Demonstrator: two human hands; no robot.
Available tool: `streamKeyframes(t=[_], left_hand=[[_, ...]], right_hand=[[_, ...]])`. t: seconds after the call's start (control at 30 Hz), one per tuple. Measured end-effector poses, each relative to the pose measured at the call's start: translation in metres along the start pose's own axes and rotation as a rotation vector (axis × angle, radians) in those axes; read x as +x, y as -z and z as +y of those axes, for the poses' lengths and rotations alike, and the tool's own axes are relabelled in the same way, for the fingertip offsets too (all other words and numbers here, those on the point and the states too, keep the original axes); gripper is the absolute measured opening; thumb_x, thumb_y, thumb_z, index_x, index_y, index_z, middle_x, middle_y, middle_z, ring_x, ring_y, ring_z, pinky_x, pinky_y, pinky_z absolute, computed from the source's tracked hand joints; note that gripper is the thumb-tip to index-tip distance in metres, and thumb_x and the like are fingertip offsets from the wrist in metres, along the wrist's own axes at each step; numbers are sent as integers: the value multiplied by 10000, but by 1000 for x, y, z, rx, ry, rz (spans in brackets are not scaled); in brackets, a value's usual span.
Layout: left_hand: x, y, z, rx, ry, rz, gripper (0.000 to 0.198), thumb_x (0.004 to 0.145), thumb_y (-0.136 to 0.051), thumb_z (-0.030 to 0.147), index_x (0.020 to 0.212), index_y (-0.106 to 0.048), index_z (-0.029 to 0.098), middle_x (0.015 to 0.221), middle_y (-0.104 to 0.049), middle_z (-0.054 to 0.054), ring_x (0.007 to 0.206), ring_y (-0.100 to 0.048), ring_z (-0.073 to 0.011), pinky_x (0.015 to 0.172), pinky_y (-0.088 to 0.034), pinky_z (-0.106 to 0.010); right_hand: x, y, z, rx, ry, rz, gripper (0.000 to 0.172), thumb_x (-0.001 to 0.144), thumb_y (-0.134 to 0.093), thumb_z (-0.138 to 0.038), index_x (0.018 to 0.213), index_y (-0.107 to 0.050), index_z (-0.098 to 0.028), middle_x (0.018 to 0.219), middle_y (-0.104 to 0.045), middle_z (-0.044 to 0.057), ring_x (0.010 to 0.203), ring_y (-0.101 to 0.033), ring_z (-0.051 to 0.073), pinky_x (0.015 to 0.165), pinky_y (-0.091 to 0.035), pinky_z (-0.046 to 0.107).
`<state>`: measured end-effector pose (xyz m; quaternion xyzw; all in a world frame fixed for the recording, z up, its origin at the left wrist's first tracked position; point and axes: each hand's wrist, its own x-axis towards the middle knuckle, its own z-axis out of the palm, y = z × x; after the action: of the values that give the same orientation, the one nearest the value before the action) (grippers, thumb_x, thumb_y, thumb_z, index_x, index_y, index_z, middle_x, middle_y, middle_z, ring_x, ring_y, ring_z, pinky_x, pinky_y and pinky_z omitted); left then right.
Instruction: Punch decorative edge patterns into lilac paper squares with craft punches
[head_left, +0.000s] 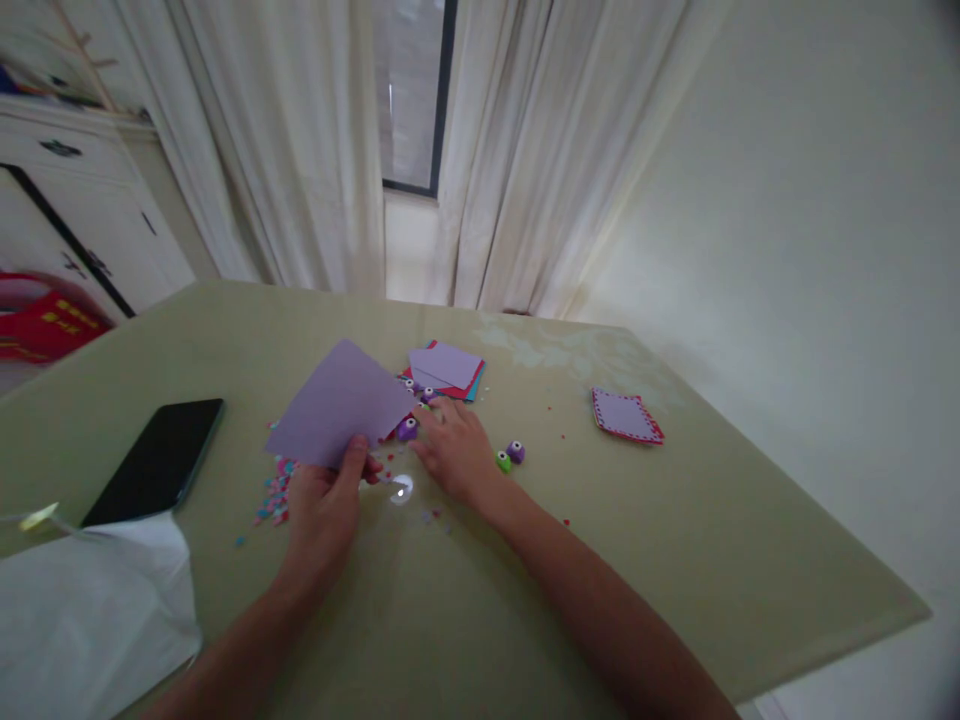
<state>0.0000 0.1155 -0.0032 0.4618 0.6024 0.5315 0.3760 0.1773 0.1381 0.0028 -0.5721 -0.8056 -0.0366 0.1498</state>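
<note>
Between thumb and fingers, my left hand grips a purple sheet of paper, tilted up above the table. My right hand lies low to its right, fingers apart and bent down over a cluster of small pieces. One purple piece with a round white-and-dark top sits by its fingertips. Another purple piece and a green piece stand right of that wrist. Behind the hand rests a stack of purple, red and blue paper. Tiny coloured paper bits lie below the held sheet.
On the left are a black phone and a white sheet or bag. A square purple card with a dotted red edge lies to the right. The pale green table meets a wall and curtains.
</note>
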Motion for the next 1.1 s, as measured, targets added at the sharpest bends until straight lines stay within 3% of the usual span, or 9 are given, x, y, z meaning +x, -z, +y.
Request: streamKeyframes(t=[0.07,0.13,0.23,0.37,0.53,0.67,0.73,0.93,1.1], left_hand=[[1,0,-4,-45,-1,4,368,854,-664,532,680,-674,208,612,-702,-7,584,-663,-188,613,-525,-284],[1,-1,-8,-98,-5,1,367,869,-665,536,704,-672,208,618,-706,-2,591,-661,-185,628,-530,-283],[-1,-2,-8,-111,-2,-24,407,883,-651,545,654,-666,209,607,-704,-8,598,-657,-182,648,-524,-284],[-9,-4,-3,-72,55,-56,430,872,-656,538,600,-665,205,598,-698,-18,611,-662,-188,636,-512,-285],[-16,-3,1,-90,74,-109,393,852,-671,536,644,-684,203,607,-701,-9,593,-653,-180,564,-481,-265],[-16,-1,4,-16,53,-145,380,836,-670,543,669,-725,206,631,-742,-23,603,-672,-194,535,-474,-267],[-15,-1,6,8,40,-148,378,831,-666,545,667,-737,212,624,-749,-23,590,-673,-198,530,-487,-272],[-20,-1,8,76,-64,-174,400,846,-647,519,564,-714,242,580,-738,-9,569,-688,-192,584,-550,-271],[-27,0,2,163,-124,-248,437,882,-617,528,560,-717,251,581,-742,-5,568,-709,-190,549,-546,-258]], right_hand=[[5,-3,-4,-27,62,-26,404,968,-705,-353,1336,-625,-210,1395,-610,141,1288,-535,327,1023,-474,449],[0,-3,-8,-51,108,-51,243,984,-674,-280,1211,-670,-192,1299,-667,128,1223,-571,309,973,-486,423],[-25,1,-14,-53,139,-87,93,997,-615,-189,1069,-674,-183,1095,-730,113,1062,-623,291,889,-491,411],[-63,11,-22,117,135,-52,72,955,-631,-184,1024,-650,-185,944,-731,107,942,-634,290,875,-474,423],[-81,17,-28,874,-90,96,422,826,-682,-171,1245,-644,-203,1062,-697,68,916,-640,216,843,-508,340],[-76,13,-29,1452,-415,-24,275,788,-723,-235,1056,-671,-203,892,-660,17,766,-634,170,691,-514,285],[-74,10,-27,1652,-556,-61,316,750,-799,-299,1008,-647,-198,816,-638,-13,664,-616,145,618,-499,263],[-70,6,-20,1727,-699,38,358,761,-860,-422,984,-759,-161,822,-669,4,618,-593,103,585,-459,227],[-70,5,-18,1794,-723,26,405,711,-915,-486,847,-710,-164,750,-676,-4,612,-614,115,564,-429,218]])
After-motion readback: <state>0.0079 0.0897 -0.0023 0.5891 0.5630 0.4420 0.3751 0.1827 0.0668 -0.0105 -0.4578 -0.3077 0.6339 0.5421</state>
